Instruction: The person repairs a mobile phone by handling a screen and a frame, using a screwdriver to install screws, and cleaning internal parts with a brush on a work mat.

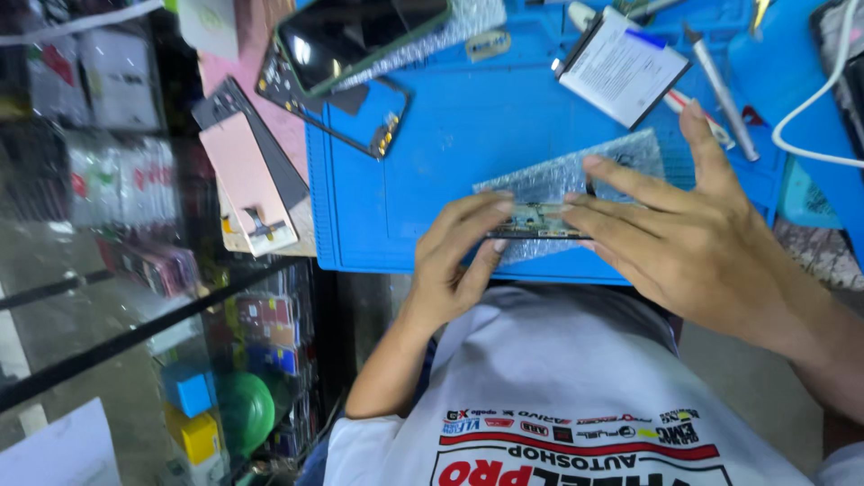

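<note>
**Inspector:** Starting at the hands: the left hand (463,256) and the right hand (684,238) are closed together on one item, a thin narrow circuit board (538,220), pinched by its two ends at the near edge of the blue work mat (432,153). Left fingertips sit on its left end, right fingers lie across its right end.

**Assessor:** Handling character?

**Inspector:** Judged light and stiff, but fragile: a slim strip with small parts on its face, likely to crack if bent or twisted. Best held by the short ends or bare edges, as now, keeping fingers off the components. Whether the grip is firm or only steadying, I cannot tell.

**Assessor:** What lies beneath it?

**Inspector:** A sheet of bubble wrap (621,162), soft and crinkly, directly under and behind the board, spread on the mat.

**Assessor:** Further out?

**Inspector:** Far right of the hands, a flat battery pack (621,67) with a white face, and beside it a slim pen-like tool (720,90). A white cable (823,99) curves at the far right. Far left, a dark phone screen (360,36) rests on a phone frame (337,108). Left of the mat, a pinkish display panel (247,180) lies face down at the table edge, well apart from the hands.
</note>
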